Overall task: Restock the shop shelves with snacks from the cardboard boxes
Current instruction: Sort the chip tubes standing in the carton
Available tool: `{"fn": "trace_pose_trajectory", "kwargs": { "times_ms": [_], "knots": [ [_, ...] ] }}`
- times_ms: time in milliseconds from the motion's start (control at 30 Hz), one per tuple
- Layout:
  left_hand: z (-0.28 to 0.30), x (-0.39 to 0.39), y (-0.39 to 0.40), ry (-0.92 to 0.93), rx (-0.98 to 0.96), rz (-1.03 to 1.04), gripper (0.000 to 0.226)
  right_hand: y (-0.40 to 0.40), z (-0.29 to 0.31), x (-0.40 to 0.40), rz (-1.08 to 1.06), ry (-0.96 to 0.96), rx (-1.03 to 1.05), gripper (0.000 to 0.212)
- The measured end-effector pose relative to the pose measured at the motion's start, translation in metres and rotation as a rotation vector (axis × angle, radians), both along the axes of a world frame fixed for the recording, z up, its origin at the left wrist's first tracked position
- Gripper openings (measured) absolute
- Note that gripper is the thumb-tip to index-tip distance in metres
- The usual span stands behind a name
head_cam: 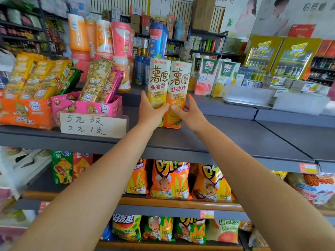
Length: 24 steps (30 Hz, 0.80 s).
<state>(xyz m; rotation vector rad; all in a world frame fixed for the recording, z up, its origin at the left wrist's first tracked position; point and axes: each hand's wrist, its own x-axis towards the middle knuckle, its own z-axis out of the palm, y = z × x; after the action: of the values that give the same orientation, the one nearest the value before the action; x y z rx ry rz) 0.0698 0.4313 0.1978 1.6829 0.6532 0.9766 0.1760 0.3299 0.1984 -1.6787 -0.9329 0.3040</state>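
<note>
Snack boxes [168, 91] stand at frame centre on the shelf [235, 134], left hand [151, 110] and right hand [190, 115] fingers grasping their bases — tall and narrow, a careless release could topple them.

Single head-worn wide-angle view; faces forward and slightly down onto the grey top shelf [235, 142] from close range, at arm's reach; takes in both forearms from the bottom corners; bends straight edges near the borders; reaches lower shelves below and far racks beyond.
</note>
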Motion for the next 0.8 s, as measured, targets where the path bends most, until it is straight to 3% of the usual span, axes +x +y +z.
{"fn": "trace_pose_trajectory", "kwargs": {
  "times_ms": [67, 167, 300, 367, 467, 600, 700, 800],
  "knots": [
    [0.000, -0.011, -0.022, 0.029, -0.009, 0.044, 0.101, -0.017, 0.001, -0.014, -0.032, -0.037, -0.032, 0.100],
    [-0.012, -0.041, -0.077, -0.066, 0.166, 0.068, 0.076, -0.064, -0.004, -0.049, -0.091, -0.149, 0.104, 0.076],
    [-0.056, -0.079, -0.167, -0.153, 0.224, -0.170, 0.033, -0.159, -0.040, -0.090, -0.117, -0.163, 0.360, 0.021],
    [-0.092, -0.086, -0.206, -0.049, 0.141, -0.284, 0.017, -0.211, -0.077, -0.103, -0.096, -0.079, 0.334, 0.013],
    [-0.181, -0.082, -0.258, 0.300, -0.160, -0.422, 0.009, -0.285, -0.162, -0.108, -0.152, 0.038, 0.069, 0.022],
    [-0.321, -0.099, -0.343, 0.785, -0.451, -0.515, 0.010, -0.396, -0.299, -0.109, -0.229, 0.149, -0.497, 0.016],
    [-0.382, -0.125, -0.405, 1.018, -0.550, -0.557, 0.018, -0.475, -0.368, -0.125, -0.182, 0.178, -0.768, 0.014],
    [-0.411, -0.141, -0.448, 1.097, -0.508, -0.572, 0.022, -0.527, -0.405, -0.139, -0.005, -0.001, -1.075, 0.028]
  ]
}}
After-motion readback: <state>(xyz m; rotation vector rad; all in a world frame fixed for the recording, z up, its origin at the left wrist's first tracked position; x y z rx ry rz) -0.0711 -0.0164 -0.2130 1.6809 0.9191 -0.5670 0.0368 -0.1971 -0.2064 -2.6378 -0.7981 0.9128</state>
